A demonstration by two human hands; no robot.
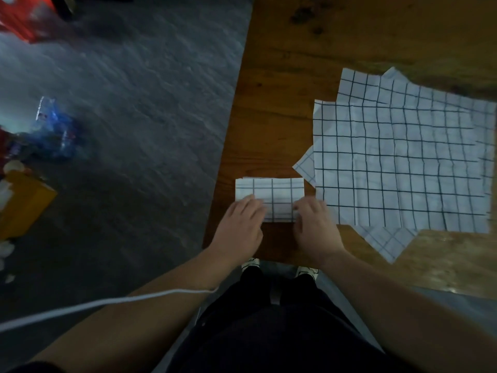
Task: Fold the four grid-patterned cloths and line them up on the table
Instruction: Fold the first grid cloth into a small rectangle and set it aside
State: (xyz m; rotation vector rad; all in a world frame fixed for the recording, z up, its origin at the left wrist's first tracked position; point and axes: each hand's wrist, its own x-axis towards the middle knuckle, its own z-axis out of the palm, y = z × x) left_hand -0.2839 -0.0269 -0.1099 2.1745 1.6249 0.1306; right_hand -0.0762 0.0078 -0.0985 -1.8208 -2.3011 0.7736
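"Folded cloth (pixel 270 196): where does it lie?"

"At the near left corner of the wooden table (pixel 269 103). It's a small grid-patterned rectangle, just past the person's two hands."

"And the hands?"

"A white cord (pixel 107 300) crosses the left forearm nearest the camera. Beyond it, the left hand (pixel 239 224) lies with straight fingers pressed on the cloth's near left corner, gripping nothing. The right hand (pixel 314 227) meets the near right edge with bent fingers. Whether they pinch the fabric cannot be told."

"Farther on?"

"Just right of the folded one spreads a pile of unfolded cloths (pixel 390 162), overlapping flat at skewed angles. Left of the table runs grey carpet (pixel 134 103), with a yellow box (pixel 21 200), a blurred blue plastic thing (pixel 53 130) and, farthest, something red (pixel 21 14)."
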